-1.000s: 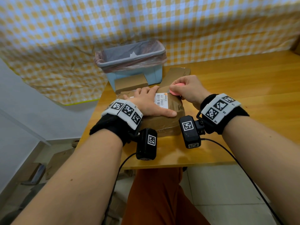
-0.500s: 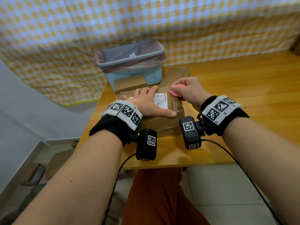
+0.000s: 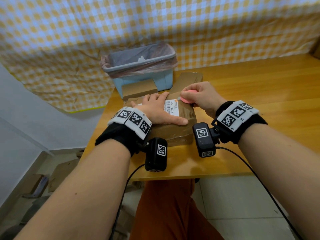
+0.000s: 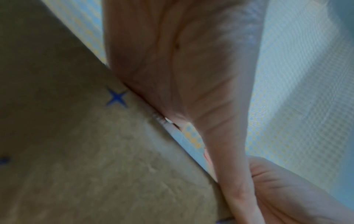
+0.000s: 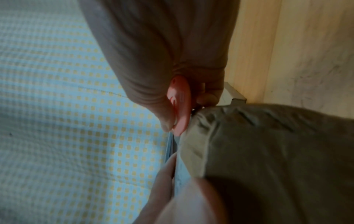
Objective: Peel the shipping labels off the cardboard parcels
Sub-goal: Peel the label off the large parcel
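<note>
On the wooden bench (image 3: 259, 87), in front of a lined bin (image 3: 138, 58), a taped cardboard parcel (image 3: 178, 132) lies under the left hand (image 3: 155, 110), pressed flat with fingers spread beside the white shipping label (image 3: 171, 108). The right hand (image 3: 202, 97) grips a pink scraper (image 3: 187, 98) at the label's far corner. The step looks like lifting that corner; next, the edge must be worked under without tearing.

Brown tape-wrapped cardboard parcel (image 3: 174, 129) lies flat, frame center, near table's front edge. White shipping label (image 3: 171, 108) w/ barcode + "507 P802" on its top face, stuck flat, left part covered.
</note>
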